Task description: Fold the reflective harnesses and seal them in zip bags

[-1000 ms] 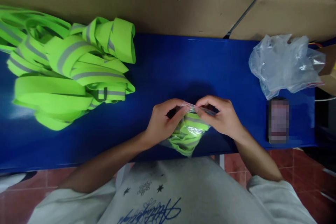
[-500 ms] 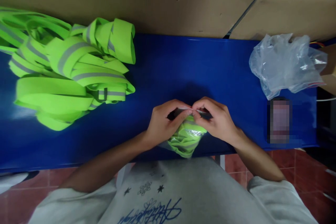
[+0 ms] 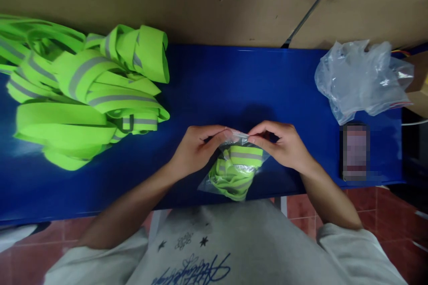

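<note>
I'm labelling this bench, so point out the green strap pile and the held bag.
Green strap pile (image 3: 90, 84), head view: band near its middle.
Held bag (image 3: 236, 171), head view: clear front, near its middle.

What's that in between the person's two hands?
In the head view, a clear plastic bag spans between the left hand and the right hand, its top edge pinched by both. Bright green strapping with grey stripes is bundled inside.
</note>
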`<state>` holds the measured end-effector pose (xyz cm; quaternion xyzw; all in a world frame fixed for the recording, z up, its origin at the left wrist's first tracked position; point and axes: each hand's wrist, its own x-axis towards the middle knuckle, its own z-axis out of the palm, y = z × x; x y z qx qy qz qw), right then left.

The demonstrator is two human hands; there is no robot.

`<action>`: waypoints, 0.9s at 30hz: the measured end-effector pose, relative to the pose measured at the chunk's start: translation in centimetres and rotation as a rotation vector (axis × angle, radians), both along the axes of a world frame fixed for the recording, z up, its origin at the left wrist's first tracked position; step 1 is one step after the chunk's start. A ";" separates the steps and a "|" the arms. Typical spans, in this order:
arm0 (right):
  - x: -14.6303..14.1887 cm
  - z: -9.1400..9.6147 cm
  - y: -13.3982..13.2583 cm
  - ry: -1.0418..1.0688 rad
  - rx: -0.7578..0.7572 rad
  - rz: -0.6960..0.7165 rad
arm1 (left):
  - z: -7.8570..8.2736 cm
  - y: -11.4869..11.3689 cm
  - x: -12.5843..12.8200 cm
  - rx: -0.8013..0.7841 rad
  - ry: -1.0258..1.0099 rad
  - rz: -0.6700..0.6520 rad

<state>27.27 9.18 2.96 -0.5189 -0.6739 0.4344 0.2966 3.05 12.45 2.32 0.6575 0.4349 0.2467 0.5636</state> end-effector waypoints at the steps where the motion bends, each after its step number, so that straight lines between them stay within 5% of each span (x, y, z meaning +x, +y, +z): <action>1: 0.0 0.0 0.0 0.006 -0.004 -0.006 | 0.0 0.0 0.0 0.017 0.009 0.014; 13: 0.8 0.2 0.5 0.040 -0.062 0.084 | -0.1 0.0 0.4 -0.015 -0.003 -0.042; 23: 0.9 0.1 1.0 0.336 -0.516 0.130 | -0.5 -0.6 0.2 0.047 -0.064 -0.183; 27: 0.7 0.3 0.8 0.205 -0.410 0.144 | -0.4 -0.9 0.3 -0.081 -0.098 -0.164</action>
